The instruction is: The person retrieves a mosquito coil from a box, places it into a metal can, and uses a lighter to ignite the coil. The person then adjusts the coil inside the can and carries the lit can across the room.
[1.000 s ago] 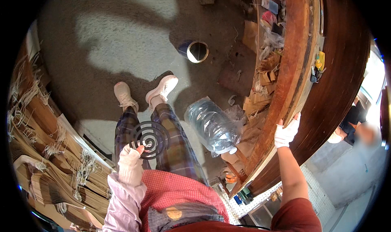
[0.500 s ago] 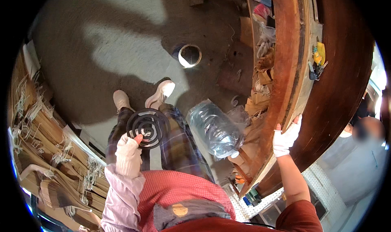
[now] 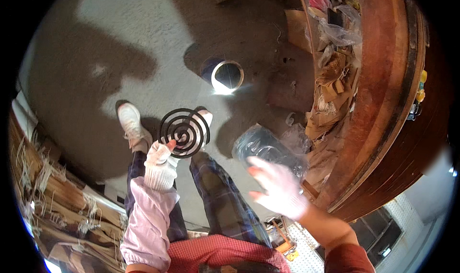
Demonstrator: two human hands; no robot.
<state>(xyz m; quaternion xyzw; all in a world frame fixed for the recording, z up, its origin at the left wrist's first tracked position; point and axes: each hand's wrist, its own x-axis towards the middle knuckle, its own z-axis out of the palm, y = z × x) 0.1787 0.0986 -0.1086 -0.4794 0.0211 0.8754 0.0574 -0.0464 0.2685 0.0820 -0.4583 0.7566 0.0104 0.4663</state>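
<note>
Black spiral coil [image 3: 184, 132] at left hand [image 3: 160, 163] fingertips

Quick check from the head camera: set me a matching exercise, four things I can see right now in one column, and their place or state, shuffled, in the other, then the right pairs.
Things:
1. black spiral coil
2. clear plastic jug
3. round metal can
4. right hand

Places or states:
A. on the sunlit floor, open mouth up
B. blurred, open, near the jug
C. pinched in the left hand, above the legs
D. on the floor beside the cardboard scraps

Pairs: 1-C, 2-D, 3-A, 4-B
</note>
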